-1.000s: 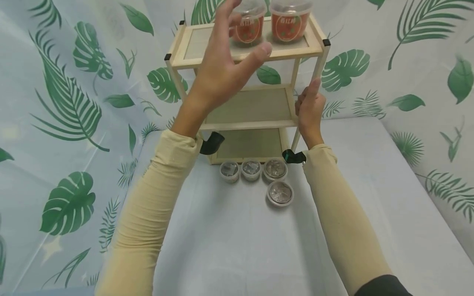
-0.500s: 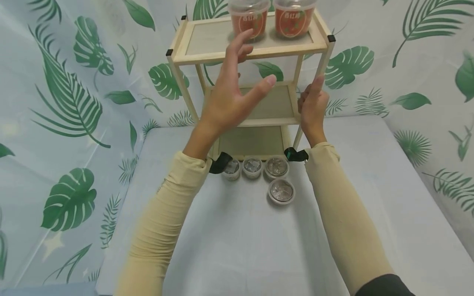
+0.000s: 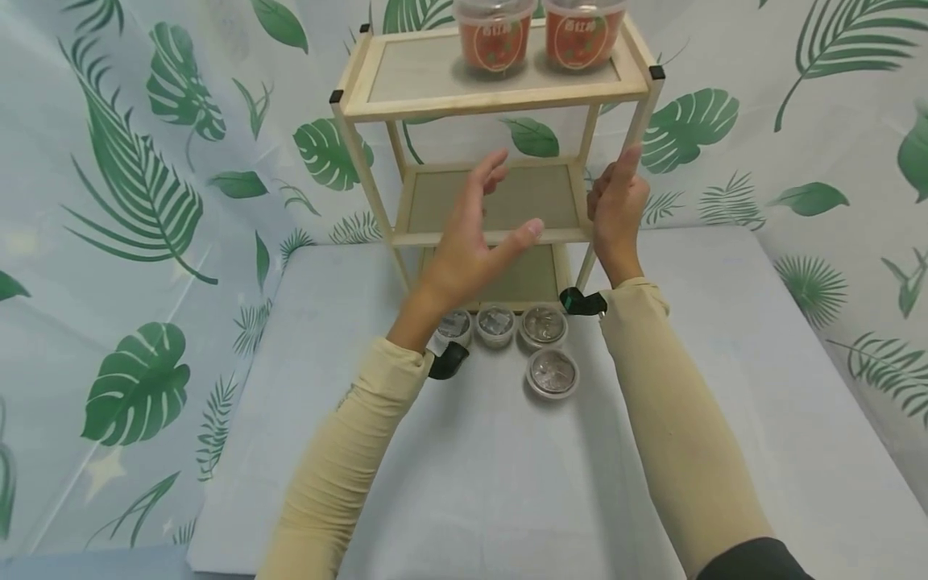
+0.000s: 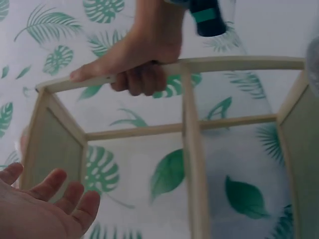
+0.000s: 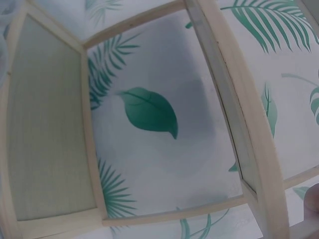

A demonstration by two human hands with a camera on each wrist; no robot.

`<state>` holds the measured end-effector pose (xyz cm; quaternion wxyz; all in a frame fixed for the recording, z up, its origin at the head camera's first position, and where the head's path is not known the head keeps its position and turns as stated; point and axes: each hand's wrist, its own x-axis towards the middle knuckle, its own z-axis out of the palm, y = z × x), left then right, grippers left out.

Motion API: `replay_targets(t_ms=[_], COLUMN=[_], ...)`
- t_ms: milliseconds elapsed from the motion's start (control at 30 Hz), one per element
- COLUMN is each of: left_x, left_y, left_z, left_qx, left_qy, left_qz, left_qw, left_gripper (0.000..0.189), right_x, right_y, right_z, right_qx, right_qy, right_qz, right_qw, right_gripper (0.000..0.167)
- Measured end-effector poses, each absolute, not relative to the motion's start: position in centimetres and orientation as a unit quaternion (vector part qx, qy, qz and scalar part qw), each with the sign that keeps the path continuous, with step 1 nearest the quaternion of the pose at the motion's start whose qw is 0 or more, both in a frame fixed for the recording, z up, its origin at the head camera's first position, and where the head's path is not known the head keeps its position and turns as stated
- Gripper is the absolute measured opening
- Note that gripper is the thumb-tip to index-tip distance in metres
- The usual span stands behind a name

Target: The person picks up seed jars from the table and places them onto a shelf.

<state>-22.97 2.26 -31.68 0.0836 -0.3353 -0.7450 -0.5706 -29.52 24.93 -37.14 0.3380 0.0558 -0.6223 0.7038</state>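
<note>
A three-tier wooden shelf rack (image 3: 500,105) stands at the back of the table. My right hand (image 3: 619,213) grips its right front post, curled fingers around the wood; the left wrist view also shows this grip. My left hand (image 3: 467,250) is in front of the middle shelf (image 3: 536,197), fingers spread and nothing in them. Two clear plastic cups, the left cup (image 3: 496,44) and the right cup (image 3: 583,39), both with red printed labels, sit side by side on the top shelf. Their upper parts are cut off by the head view's edge.
Several small lidded tubs are on the white table (image 3: 486,483) before the bottom shelf: a left tub (image 3: 455,322), a middle tub (image 3: 496,322), a right tub (image 3: 544,324) and a front tub (image 3: 553,374). Leaf-printed curtains (image 3: 138,387) enclose the back and sides.
My left hand has come down from beside the left cup on the top shelf to in front of the middle shelf. The right hand keeps its grip on the post.
</note>
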Motion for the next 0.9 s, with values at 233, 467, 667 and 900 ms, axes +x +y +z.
replay_targets(t_ms=[233,467,667,900], left_x=[-21.8,-20.5,-19.4,-18.2], left_y=[2.6,3.2,3.6,4.2], left_z=[-35.7,-39.9,-43.3,-46.5], left_qx=[-0.302,-0.286,-0.278,-0.263], left_qy=[-0.765,-0.777,-0.778,-0.796], left_qz=[-0.569,-0.560,-0.560,-0.537], left_qw=[0.024,-0.014,-0.055,-0.092], left_gripper=[0.090,0.087,0.086,0.087], right_x=[-29.5,-29.5,-29.4,-29.3], right_y=[25.0,24.9,25.0,25.0], right_z=[-37.0,-36.9,-36.7,-36.6], right_qx=[0.048,0.047,0.031,0.031], right_qy=[-0.623,-0.622,-0.629,-0.622], right_qz=[0.706,0.712,0.713,0.722], right_qw=[0.333,0.323,0.308,0.301], right_gripper=[0.057,0.057,0.057,0.058])
